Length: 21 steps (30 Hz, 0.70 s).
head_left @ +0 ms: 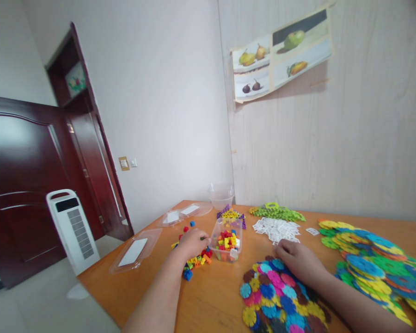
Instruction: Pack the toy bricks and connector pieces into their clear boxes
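My left hand [191, 243] is over a loose heap of small toy building bricks [197, 262] in red, yellow, orange and blue. Its fingers are bent together, and what they pinch is too small and hidden to name. Just right of it stands a clear plastic tub [215, 240] with similar bricks [228, 240] inside. My right hand [296, 259] rests at the upper edge of a pile of multicoloured notched plastic discs [268, 291]. Its fingers curl downward, closed, and no object shows in them. White flat plastic pieces [276, 229] lie right behind that hand.
Clear lids with white labels [133, 252] lie along the table's left edge. Behind are an empty clear bowl [221, 196], purple and yellow pieces [231, 214] and green pieces [275, 212]. Larger coloured discs [374, 263] fill the right side. A white appliance [72, 231] stands on the floor.
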Available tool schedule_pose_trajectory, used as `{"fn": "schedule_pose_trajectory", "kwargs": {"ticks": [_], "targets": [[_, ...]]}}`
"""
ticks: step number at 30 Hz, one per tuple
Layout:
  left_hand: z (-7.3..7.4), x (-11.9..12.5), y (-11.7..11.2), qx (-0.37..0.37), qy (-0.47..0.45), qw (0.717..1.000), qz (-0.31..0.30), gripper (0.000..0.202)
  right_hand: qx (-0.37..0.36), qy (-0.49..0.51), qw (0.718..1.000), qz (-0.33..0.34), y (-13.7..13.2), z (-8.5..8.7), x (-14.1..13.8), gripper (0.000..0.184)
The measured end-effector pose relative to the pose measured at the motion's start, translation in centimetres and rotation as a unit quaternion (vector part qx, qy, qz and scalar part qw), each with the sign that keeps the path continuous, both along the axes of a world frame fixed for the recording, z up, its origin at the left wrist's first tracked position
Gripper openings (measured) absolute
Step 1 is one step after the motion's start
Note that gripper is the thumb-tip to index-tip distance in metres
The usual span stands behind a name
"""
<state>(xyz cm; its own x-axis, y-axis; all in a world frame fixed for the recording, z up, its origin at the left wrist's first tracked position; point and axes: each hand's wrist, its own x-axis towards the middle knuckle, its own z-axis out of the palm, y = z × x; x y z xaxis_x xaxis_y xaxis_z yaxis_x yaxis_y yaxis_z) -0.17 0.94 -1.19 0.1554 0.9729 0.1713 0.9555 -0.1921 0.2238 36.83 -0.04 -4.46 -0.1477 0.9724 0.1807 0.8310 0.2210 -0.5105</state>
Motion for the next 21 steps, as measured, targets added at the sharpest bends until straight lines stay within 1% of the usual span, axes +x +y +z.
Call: {"fn": "schedule_pose_trajectory", "kwargs": {"ticks": [4, 7, 9, 14, 21], "targets": [[1.3, 0.7, -0.1, 0.009, -0.002, 1.000, 0.001, 0.029, -0.006, 0.009, 1.000, 0.002, 0.0, 0.0, -0.1, 0.032], [2.4, 1.6, 0.4, -0.011, 0.013, 1.000, 0.007, 0.030, -0.005, 0.013, 1.000, 0.003, 0.0, 0.1, -0.1, 0.032], [2.9, 2.2, 1.0, -0.028, 0.019, 0.999, 0.008, 0.030, -0.003, 0.016, 1.000, 0.003, 0.0, 0.1, -0.1, 0.032], [3.0, 2.8, 1.7, -0.053, 0.010, 0.999, -0.001, 0.028, -0.001, 0.023, 1.000, 0.005, -0.6, 0.7, -0.2, 0.034], [2.9, 1.7, 1.0, -0.066, -0.024, 0.997, -0.011, 0.017, 0.000, 0.012, 1.000, -0.002, -0.3, 0.5, -0.2, 0.034]]}}
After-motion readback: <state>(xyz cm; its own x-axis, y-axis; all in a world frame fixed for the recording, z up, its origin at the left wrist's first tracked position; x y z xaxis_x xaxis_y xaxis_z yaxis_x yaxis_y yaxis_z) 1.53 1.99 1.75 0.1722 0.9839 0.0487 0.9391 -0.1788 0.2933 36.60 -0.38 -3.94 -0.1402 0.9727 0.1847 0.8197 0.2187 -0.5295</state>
